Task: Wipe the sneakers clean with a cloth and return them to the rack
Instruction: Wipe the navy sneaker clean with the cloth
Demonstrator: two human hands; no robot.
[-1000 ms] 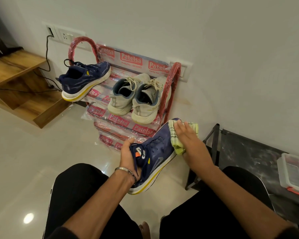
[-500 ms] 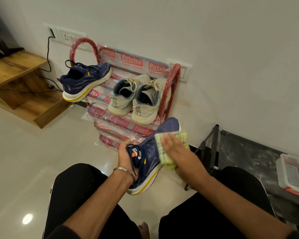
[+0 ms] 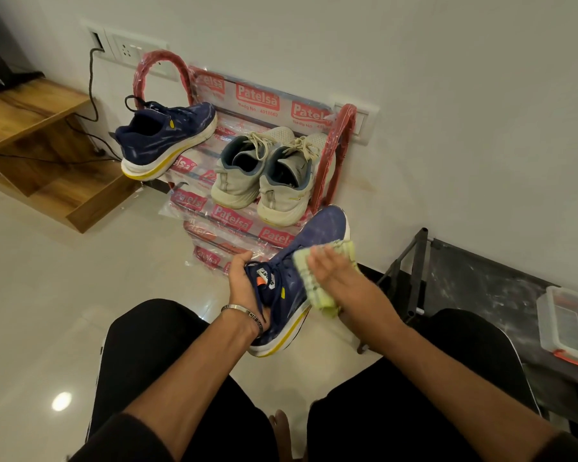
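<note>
The left hand (image 3: 244,285) grips the heel end of a navy sneaker (image 3: 294,281), held toe-up at centre frame above the knees. The right hand (image 3: 334,278), fingers fairly straight, presses a green cloth (image 3: 311,285) against the sneaker's side. At 11 o'clock the other navy sneaker (image 3: 164,141) sits on the rack (image 3: 337,151), beside a grey pair (image 3: 264,175) at 12.
</note>
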